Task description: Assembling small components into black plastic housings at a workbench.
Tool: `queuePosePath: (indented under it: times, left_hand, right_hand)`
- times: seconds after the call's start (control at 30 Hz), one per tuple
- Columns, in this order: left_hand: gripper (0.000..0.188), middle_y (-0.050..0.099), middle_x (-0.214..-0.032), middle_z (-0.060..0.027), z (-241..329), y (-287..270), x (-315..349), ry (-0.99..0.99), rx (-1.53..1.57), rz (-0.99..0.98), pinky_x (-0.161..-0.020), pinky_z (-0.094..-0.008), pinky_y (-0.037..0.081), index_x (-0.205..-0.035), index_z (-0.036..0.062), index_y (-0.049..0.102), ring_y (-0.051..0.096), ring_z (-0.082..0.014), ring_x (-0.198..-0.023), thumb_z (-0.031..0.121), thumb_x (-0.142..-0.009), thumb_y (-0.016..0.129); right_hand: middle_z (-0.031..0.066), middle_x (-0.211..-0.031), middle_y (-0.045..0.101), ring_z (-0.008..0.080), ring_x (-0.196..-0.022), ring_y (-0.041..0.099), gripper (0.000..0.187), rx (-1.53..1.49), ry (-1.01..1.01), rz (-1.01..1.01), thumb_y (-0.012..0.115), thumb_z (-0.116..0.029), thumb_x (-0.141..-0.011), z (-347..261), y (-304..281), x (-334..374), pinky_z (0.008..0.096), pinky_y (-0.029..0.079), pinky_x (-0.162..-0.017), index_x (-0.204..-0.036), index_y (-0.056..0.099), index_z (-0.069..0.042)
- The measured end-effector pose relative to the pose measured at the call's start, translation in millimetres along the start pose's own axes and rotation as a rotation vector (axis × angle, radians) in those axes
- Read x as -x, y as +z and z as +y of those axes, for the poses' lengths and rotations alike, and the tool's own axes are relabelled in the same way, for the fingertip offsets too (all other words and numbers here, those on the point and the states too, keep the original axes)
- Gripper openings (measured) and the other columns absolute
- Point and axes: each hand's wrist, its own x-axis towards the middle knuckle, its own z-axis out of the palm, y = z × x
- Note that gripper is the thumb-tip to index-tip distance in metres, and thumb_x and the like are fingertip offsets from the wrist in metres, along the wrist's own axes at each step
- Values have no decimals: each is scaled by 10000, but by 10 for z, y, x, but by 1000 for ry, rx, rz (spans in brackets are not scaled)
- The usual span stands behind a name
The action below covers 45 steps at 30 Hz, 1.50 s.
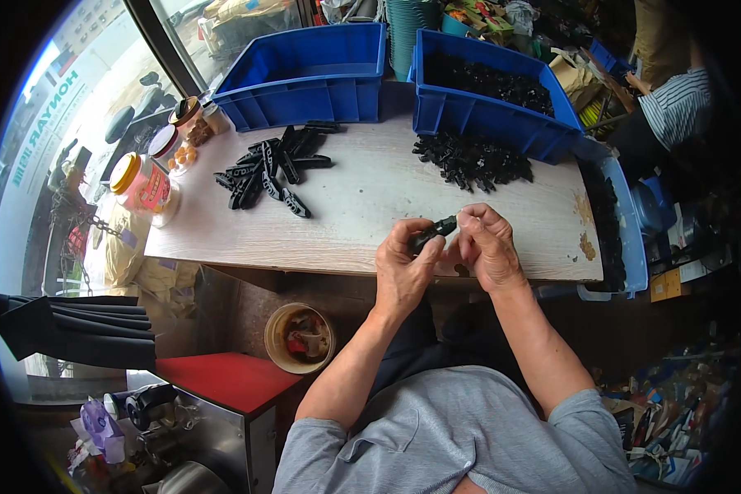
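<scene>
Daylight enters through a large window on the left, beside a pale wood-grain bench, with a red-topped cabinet near left.
</scene>
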Motion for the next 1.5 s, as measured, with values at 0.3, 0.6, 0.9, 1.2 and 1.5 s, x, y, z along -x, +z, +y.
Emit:
queuePosePath:
  times: [0.3,0.6,0.9,1.2,1.5]
  left_hand:
    - [215,673,-864,-65,-41,85,-82,-171,217,-102,-605,-262,592,-1050,-33,609,658,-107,-729,73,-890,707]
    - [248,671,-834,-71,109,76,-103,-293,177,-85,-570,-244,577,-1024,-54,617,659,-105,-686,165,-927,682]
    - [148,639,-766,-61,81,45,-115,-306,277,26,-561,-265,584,-962,-31,640,613,-104,-597,110,-919,657]
    - [149,655,-809,-60,75,49,-57,-265,294,-25,-579,-246,584,-977,-36,651,624,-91,-631,93,-906,674]
    - [327,622,-1098,-203,181,-748,-271,644,-916,484,-873,-410,499,-1099,-8,628,596,-364,-1015,58,-801,746]
  right_hand:
    - [-27,-731,631,50,-577,565,98,4,54,18,741,-149,-876,-11,-13,3,193,439,-513,-935,686,-94]
    - [-17,-764,618,60,-564,553,122,-11,94,-34,731,-181,-891,51,-100,-45,200,472,-523,-933,661,-90]
    - [-4,-546,488,91,-429,449,275,248,158,43,718,-312,-872,-120,55,-15,255,434,-444,-823,587,-76]
    - [8,-568,516,91,-429,468,318,358,9,27,663,-313,-902,22,30,53,245,420,-407,-727,538,-78]
    - [-17,-473,387,132,-409,504,232,103,48,164,613,-240,-931,-199,-249,96,407,612,-519,-761,551,-94]
